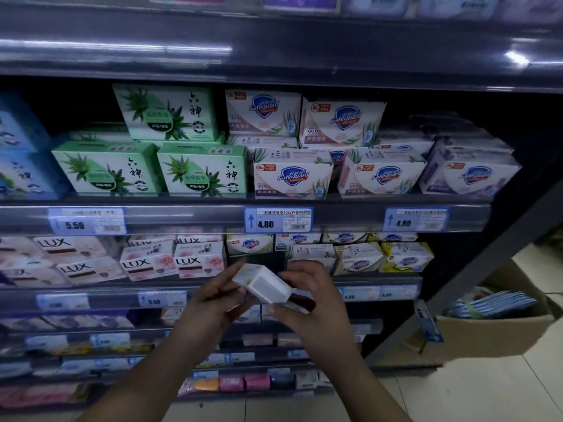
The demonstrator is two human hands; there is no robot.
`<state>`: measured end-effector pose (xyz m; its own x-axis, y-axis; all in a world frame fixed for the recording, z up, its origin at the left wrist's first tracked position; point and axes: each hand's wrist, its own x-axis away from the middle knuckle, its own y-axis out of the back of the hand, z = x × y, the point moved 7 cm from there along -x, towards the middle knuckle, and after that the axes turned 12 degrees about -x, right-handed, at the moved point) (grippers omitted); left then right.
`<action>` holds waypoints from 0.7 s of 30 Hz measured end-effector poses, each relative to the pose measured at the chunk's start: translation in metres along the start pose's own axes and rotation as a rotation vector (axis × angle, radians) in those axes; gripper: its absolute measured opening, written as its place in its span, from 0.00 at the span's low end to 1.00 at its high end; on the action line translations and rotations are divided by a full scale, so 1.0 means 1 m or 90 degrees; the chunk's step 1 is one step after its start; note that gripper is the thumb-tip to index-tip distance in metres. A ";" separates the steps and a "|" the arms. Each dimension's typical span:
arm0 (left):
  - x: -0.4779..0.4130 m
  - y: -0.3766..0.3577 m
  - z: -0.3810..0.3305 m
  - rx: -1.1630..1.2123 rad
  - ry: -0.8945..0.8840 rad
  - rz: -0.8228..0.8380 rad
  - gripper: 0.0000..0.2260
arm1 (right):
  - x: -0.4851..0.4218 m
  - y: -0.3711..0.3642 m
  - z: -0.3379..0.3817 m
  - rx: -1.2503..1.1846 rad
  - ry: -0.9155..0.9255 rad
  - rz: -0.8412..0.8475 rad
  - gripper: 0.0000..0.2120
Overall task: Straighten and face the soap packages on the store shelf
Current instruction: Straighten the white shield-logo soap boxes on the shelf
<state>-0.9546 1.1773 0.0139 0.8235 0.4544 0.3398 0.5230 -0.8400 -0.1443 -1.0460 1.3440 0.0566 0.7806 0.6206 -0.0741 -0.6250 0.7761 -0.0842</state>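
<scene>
A small white soap box (262,283) with a green edge is tilted in front of the second shelf, held between both hands. My left hand (213,303) grips its left end and my right hand (307,300) holds its right end and underside. Right behind the box is a dark gap (259,259) in the row of Safeguard packages (359,259). Pink Lux packages (172,263) stand to the left of that gap. On the shelf above, green aloe soap boxes (201,172) and white Safeguard boxes (292,175) are stacked facing out.
Price rails with tags (277,220) run along each shelf front. Lower shelves hold more blurred soap bars (231,382). A cardboard box (493,327) with blue packets sits on the tiled floor at the right, past the dark shelf upright (475,260).
</scene>
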 end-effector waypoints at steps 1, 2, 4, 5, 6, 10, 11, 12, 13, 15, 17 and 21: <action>0.000 -0.001 0.002 0.002 -0.001 0.006 0.21 | 0.001 -0.003 0.001 -0.007 -0.004 -0.004 0.26; -0.001 0.000 0.002 -0.006 -0.012 0.009 0.21 | 0.001 -0.004 0.001 -0.021 -0.006 -0.013 0.26; 0.001 0.002 0.000 -0.026 -0.034 0.003 0.21 | -0.001 -0.001 0.001 -0.064 -0.005 -0.042 0.24; 0.002 0.004 -0.002 -0.029 -0.043 -0.003 0.22 | -0.001 0.002 0.000 -0.093 0.000 -0.059 0.21; 0.004 0.006 -0.005 -0.031 -0.054 -0.006 0.22 | -0.001 0.005 -0.001 -0.122 0.002 -0.077 0.19; 0.012 0.004 -0.017 -0.025 -0.118 0.039 0.23 | 0.003 0.006 -0.021 -0.213 -0.084 -0.134 0.11; 0.015 0.001 -0.020 -0.041 -0.137 0.053 0.26 | 0.003 0.002 -0.028 -0.240 -0.126 -0.139 0.11; 0.017 -0.001 -0.023 -0.066 -0.157 0.053 0.28 | 0.005 -0.002 -0.034 -0.272 -0.174 -0.148 0.11; 0.019 -0.002 -0.026 -0.095 -0.179 0.043 0.29 | 0.006 -0.005 -0.039 -0.301 -0.219 -0.158 0.11; 0.023 -0.005 -0.032 -0.143 -0.217 0.018 0.29 | 0.009 -0.011 -0.046 -0.337 -0.277 -0.166 0.11; 0.025 -0.007 -0.037 -0.162 -0.244 -0.002 0.28 | 0.010 -0.016 -0.051 -0.337 -0.312 -0.136 0.12; 0.025 -0.004 -0.043 -0.168 -0.273 -0.039 0.21 | 0.012 -0.026 -0.050 -0.344 -0.319 -0.102 0.13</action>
<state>-0.9457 1.1790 0.0634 0.8381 0.5396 -0.0803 0.5456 -0.8290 0.1229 -1.0208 1.3255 0.0086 0.6900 0.5819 0.4305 -0.3185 0.7782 -0.5413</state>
